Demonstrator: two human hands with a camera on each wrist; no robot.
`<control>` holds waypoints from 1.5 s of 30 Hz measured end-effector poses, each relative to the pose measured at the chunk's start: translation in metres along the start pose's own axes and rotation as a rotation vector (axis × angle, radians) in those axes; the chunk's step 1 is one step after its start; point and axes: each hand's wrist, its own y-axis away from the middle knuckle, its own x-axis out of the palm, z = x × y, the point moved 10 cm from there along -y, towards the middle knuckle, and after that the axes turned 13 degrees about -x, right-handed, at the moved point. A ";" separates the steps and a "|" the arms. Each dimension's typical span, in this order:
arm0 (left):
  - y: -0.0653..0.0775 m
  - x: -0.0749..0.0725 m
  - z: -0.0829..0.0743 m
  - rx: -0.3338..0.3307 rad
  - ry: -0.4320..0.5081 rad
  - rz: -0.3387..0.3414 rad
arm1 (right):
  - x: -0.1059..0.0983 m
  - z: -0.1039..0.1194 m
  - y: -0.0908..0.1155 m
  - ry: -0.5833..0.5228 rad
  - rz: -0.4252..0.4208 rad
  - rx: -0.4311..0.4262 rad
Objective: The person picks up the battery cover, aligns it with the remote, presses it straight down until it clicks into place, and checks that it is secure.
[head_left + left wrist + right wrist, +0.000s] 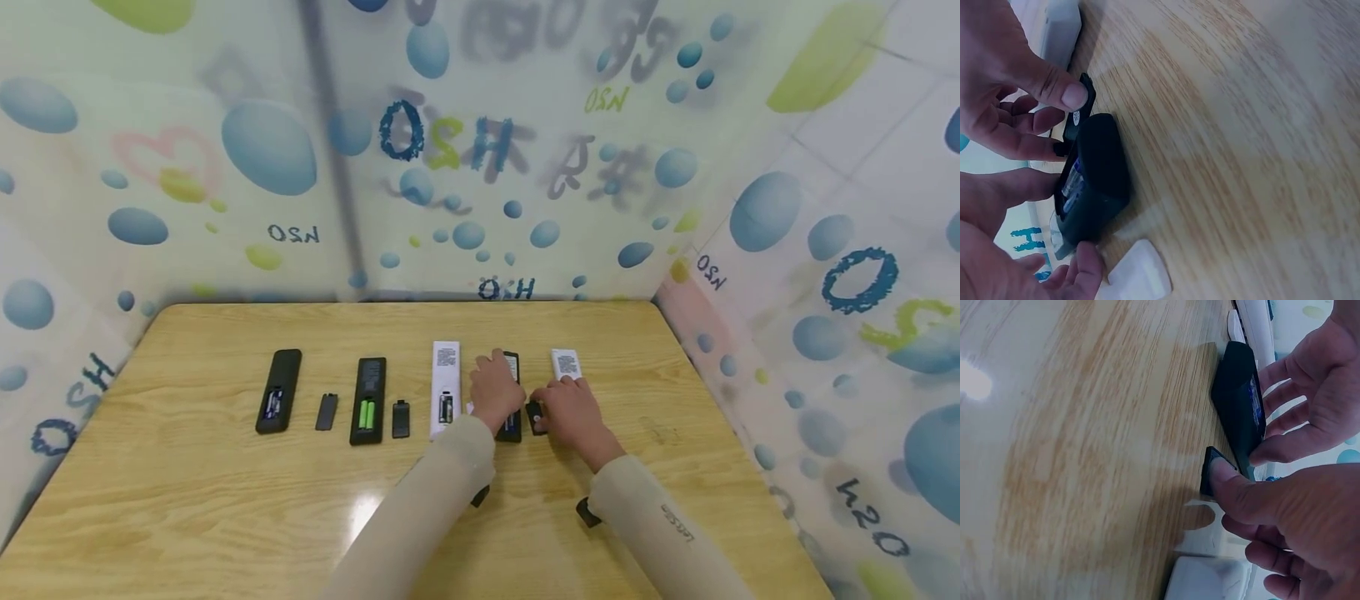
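Observation:
My left hand (pixel 497 390) grips a black remote control (pixel 512 429) lying back up on the table, fingers at its sides. Batteries (pixel 1074 182) show in its uncovered compartment. Just right of that remote, my right hand (pixel 573 412) pinches a small black battery cover (pixel 536 418) between thumb and fingers. The cover (pixel 1207 472) is tilted, close beside the remote (pixel 1235 400) in the right wrist view. A white remote (pixel 566 363) lies beyond my right hand, partly hidden by it. Left of my left hand is another white remote (pixel 446 375) with its compartment uncovered.
Farther left on the wooden table (pixel 187 467) lie two black remotes, one with green batteries (pixel 367 414), the other (pixel 284 379) at the far left. Each has a loose black cover (pixel 326 412) to its right. A white cover (pixel 1141 275) lies by the gripped remote. Patterned walls enclose the table.

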 end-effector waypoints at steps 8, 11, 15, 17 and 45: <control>-0.003 -0.003 0.007 -0.008 0.104 0.028 | -0.002 0.006 -0.001 -0.014 0.000 -0.010; -0.004 -0.003 0.011 -0.022 0.177 0.066 | -0.005 0.007 -0.001 -0.016 -0.005 -0.006; -0.006 -0.006 0.015 -0.017 0.256 0.101 | -0.006 0.005 0.000 -0.017 -0.014 0.002; -0.007 -0.010 0.015 0.011 0.281 0.099 | -0.006 0.004 0.000 -0.017 -0.015 0.009; 0.017 -0.045 0.049 0.156 0.681 0.403 | -0.023 0.013 0.010 -0.081 -0.101 -0.013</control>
